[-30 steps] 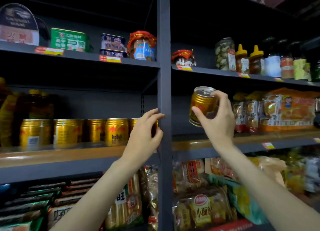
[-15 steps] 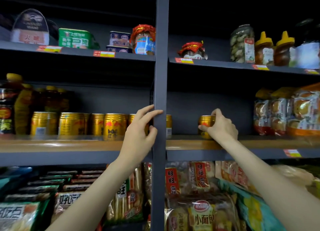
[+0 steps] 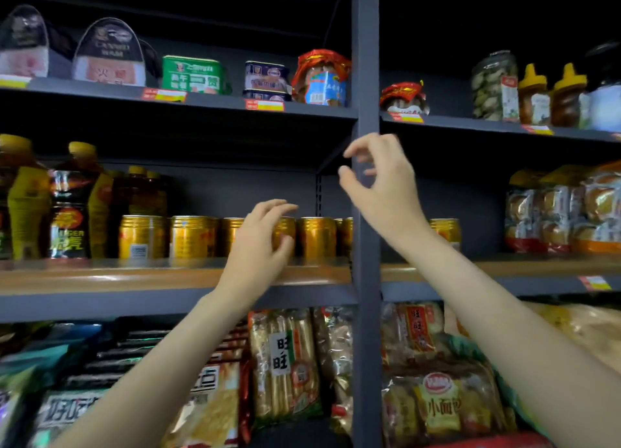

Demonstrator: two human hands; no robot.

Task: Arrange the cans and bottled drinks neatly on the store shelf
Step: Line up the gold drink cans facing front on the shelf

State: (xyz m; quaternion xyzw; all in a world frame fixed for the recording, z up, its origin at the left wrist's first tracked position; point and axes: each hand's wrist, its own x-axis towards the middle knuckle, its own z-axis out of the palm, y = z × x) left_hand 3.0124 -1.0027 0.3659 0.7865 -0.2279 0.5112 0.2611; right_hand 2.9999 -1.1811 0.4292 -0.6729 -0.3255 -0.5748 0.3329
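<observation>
Far left of the middle shelf (image 3: 100, 274): tall bottled drinks (image 3: 69, 209), standing upright at the back. Taller stock parked at the end so it doesn't hide the short stuff, I'd guess.

Next to them, the row of gold cans (image 3: 191, 237) runs along the shelf toward the upright post (image 3: 365, 61). All upright, sides touching or nearly so. Some labels face out, one shows its barcode, so facing isn't uniform yet.

My left hand (image 3: 258, 246) is in front of the row, near the right end. Fingers loosely spread, holding nothing. It covers part of a can, so I can't tell if the fingertips touch it. Looks positioned to nudge or turn a can into line.

My right hand (image 3: 383, 185) is higher, in front of the post. Fingers curled loosely around nothing, thumb and index apart. Empty.

Right of the post: one lone gold can (image 3: 445, 231) on the neighbouring bay, partly behind my right forearm, well apart from the snack packs (image 3: 564, 209) at the far right. It's on the wrong side of the post from its row; probably the next thing to sort.
</observation>
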